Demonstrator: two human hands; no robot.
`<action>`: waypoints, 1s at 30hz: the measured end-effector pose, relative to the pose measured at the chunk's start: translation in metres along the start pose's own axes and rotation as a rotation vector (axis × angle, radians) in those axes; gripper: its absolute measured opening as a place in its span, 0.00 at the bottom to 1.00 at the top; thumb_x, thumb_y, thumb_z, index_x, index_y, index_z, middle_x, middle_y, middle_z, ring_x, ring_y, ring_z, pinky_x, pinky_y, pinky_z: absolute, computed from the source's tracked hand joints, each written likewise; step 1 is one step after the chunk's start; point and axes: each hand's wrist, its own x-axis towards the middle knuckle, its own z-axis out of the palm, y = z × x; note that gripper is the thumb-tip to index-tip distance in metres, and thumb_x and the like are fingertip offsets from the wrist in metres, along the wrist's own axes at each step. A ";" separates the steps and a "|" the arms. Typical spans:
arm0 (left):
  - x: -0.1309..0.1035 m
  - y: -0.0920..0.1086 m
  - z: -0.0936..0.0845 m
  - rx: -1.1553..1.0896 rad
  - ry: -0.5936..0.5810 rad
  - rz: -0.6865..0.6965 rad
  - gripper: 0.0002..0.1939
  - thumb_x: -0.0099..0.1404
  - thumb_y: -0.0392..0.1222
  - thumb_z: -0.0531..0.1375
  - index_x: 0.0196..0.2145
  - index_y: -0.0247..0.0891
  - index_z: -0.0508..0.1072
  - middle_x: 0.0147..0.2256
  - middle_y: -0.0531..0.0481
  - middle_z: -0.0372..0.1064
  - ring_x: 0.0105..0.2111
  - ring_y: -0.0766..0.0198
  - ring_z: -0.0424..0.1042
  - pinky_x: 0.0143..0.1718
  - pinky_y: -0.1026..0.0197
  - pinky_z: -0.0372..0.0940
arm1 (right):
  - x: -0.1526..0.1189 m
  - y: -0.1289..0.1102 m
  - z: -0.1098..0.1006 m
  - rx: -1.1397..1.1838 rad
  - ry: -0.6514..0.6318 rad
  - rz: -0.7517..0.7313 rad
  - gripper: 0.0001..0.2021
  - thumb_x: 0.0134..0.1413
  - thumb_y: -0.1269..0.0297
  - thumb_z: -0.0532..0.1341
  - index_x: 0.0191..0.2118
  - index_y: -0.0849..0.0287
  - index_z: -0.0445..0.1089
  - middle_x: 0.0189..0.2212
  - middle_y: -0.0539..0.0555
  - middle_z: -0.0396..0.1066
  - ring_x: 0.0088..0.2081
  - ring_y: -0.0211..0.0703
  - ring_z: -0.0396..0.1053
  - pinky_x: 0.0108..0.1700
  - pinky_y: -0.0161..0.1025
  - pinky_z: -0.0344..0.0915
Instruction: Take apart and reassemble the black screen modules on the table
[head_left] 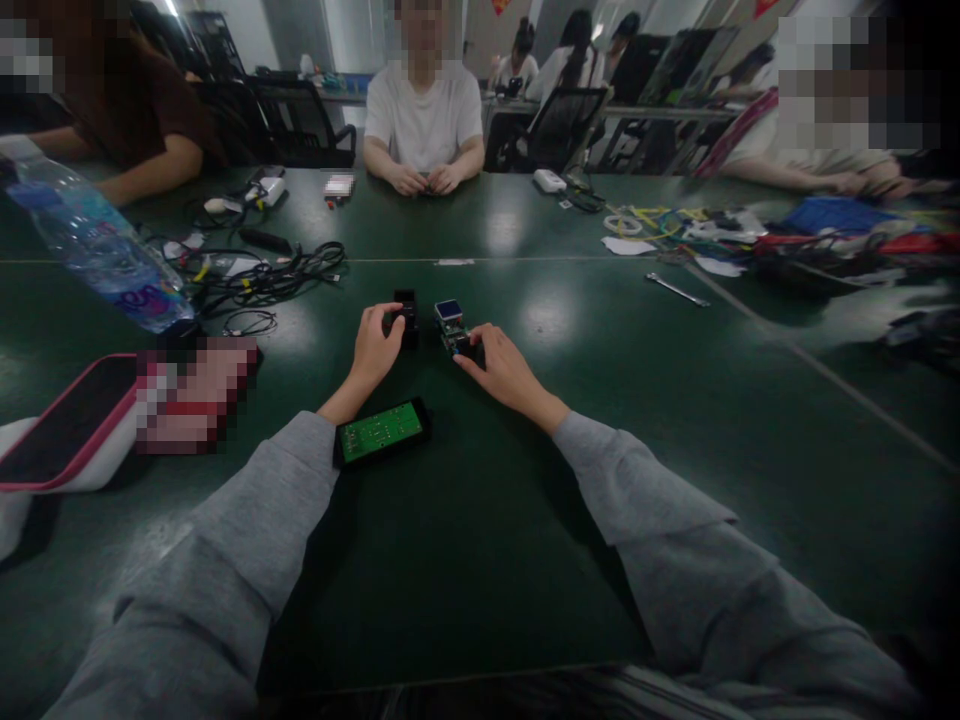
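Observation:
My left hand (379,345) has its thumb and fingers closed on the near left side of a small black plastic case (406,312) on the dark green table. Just to the right, my right hand (504,365) grips the lower end of a small circuit board with a display (451,318) between thumb and fingers. The board's screen faces up, and its far end points away from me. Nearer to me, beside my left forearm, lies a black housing (425,420) with a green circuit board (382,430) in it.
To the left are a tilted plastic water bottle (112,245), a pink-rimmed device (82,415) and tangled black cables (300,268). A wrench (677,290) and a heap of coloured wires (675,225) lie to the right. A person in a white shirt (424,110) sits opposite.

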 end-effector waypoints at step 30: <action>-0.001 0.004 0.000 -0.050 -0.011 0.033 0.10 0.69 0.41 0.56 0.47 0.41 0.71 0.50 0.44 0.65 0.44 0.61 0.70 0.49 0.55 0.68 | -0.001 0.001 0.002 -0.003 0.052 0.016 0.14 0.62 0.57 0.56 0.49 0.57 0.57 0.43 0.60 0.66 0.43 0.54 0.68 0.45 0.52 0.68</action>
